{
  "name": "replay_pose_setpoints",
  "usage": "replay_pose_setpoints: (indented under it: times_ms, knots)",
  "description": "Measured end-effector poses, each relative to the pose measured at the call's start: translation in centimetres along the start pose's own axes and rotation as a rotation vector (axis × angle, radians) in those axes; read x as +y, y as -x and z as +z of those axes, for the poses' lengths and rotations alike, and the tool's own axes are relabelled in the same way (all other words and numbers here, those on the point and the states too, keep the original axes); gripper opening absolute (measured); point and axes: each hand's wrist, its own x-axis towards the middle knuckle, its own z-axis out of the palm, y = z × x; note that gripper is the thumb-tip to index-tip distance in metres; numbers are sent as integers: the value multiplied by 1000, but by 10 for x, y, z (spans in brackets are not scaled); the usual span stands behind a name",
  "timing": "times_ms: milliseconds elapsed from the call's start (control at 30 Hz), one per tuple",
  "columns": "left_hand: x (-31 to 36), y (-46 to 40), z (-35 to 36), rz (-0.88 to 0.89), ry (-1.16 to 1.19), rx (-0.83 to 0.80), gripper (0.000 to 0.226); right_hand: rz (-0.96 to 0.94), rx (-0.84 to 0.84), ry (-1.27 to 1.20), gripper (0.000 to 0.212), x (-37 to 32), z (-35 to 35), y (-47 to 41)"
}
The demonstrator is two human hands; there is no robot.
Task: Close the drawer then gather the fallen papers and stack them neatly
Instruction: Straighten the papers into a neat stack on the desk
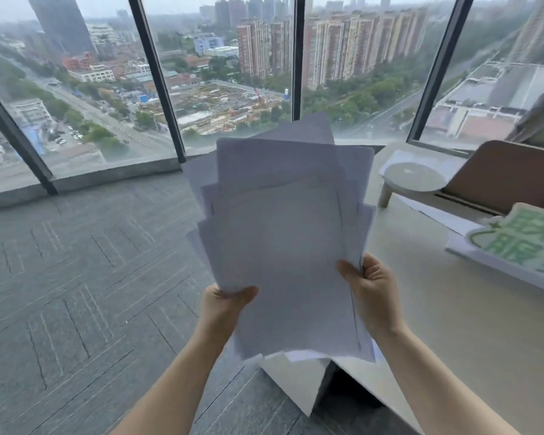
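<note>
Grey patterned carpet tiles point(76, 277) cover the floor to the left of and below both hands, running up to tall floor-to-ceiling windows with dark frames point(157, 80) that look out over a city well beyond the hands.

Both hands are raised in front of the person, holding between them an untidy fan of white paper sheets point(280, 240). The sheets are not squared up: their corners and edges stick out at different angles above the hands, and the top of the fan reaches up in front of the window sill.

The left hand point(223, 304) pinches the lower left edge of the sheets, thumb lying across the front of the paper and the fingers hidden behind it. The right hand point(371, 290) grips the lower right edge, thumb pressed on the front face and curled fingers wrapped round the edge of the bundle. The bottom of the sheets hangs just below the wrists.

To the right of the right hand lies a pale beige desk top point(453, 324). Farther right and up from that hand, on the desk, stand a small round pale stool-shaped stand point(412, 178), a brown board leaning upright point(512, 174), and a white cut-out sign with green characters point(522, 243). More white sheets point(296, 381) hang off the desk corner directly below the hands. No drawer is visible.
</note>
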Motion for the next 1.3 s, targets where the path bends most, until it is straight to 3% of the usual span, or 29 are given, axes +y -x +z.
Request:
replay_pose_setpoints:
  times_ms: [333,567,800,1000,1133,1300]
  knots:
    - [12,-5,186,61,-14,-111,6,-80,266,8,12,-21,-156,-27]
    - [-1,-9,272,55,14,-207,24,-94,427,-4,15,-17,-220,-35]
    - [-19,-15,317,60,-7,-388,39,-82,583,-2,19,-3,-253,-23]
    - [-35,-29,337,52,-39,-553,32,-104,712,5,22,9,-264,-13]
    - [-57,-38,328,-7,-92,-633,36,32,684,10,21,37,-267,2]
    - [-75,-42,324,-51,-90,-690,49,118,769,18,15,60,-273,9]
